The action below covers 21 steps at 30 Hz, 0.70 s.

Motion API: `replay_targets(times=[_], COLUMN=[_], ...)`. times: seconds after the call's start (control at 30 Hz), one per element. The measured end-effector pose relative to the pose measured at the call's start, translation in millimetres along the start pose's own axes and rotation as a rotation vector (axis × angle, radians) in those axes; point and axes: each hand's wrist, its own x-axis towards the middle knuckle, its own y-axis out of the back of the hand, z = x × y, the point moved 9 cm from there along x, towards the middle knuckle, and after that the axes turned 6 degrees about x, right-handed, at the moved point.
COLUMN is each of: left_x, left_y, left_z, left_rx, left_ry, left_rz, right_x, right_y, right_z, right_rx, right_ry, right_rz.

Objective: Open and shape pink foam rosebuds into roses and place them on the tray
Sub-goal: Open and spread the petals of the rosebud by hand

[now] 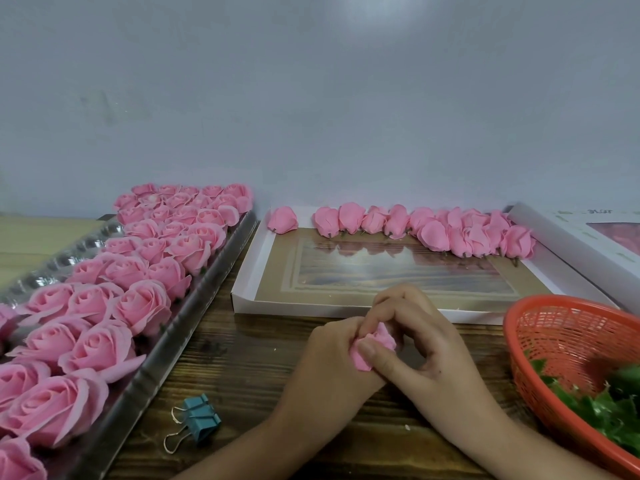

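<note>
Wide dark wooden table, and down its left side runs the long silver tray, packed with rows of opened pink roses. At the centre back lies a shallow white box with closed rosebuds lined along its far edge. At the right sits an orange mesh basket holding green leaves. Front and centre, both hands meet over the table: the left hand curls round a pink rosebud from below, and the right hand pinches its petals, thumb pressed on the front and fingers bent over the top. A small blue binder clip lies near the left wrist.
</note>
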Motion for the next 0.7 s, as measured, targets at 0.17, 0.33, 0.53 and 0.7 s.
replay_targets(times=[0.17, 0.33, 0.53, 0.7], left_x=[-2.7, -0.4, 0.4, 0.1], left_y=[-1.6, -1.8, -1.1, -0.1], left_z=[2.2, 2.8, -1.3, 1.2], left_rx=[0.068, -0.081, -0.031, 0.067], left_ry=[-0.054, -0.002, 0.008, -0.029], left_rz=[0.005, -0.056, -0.027, 0.032], right_x=[-0.6, -0.3, 0.9, -1.8], right_y=[-2.4, -1.3, -0.4, -1.8], right_z=[0.1, -3.5, -2.0, 0.7], right_rx=[-0.044, -0.011, -0.017, -0.05], right_ry=[0.001, 0.039, 0.025, -0.005], right_rz=[-0.006, -0.014, -0.003, -0.009])
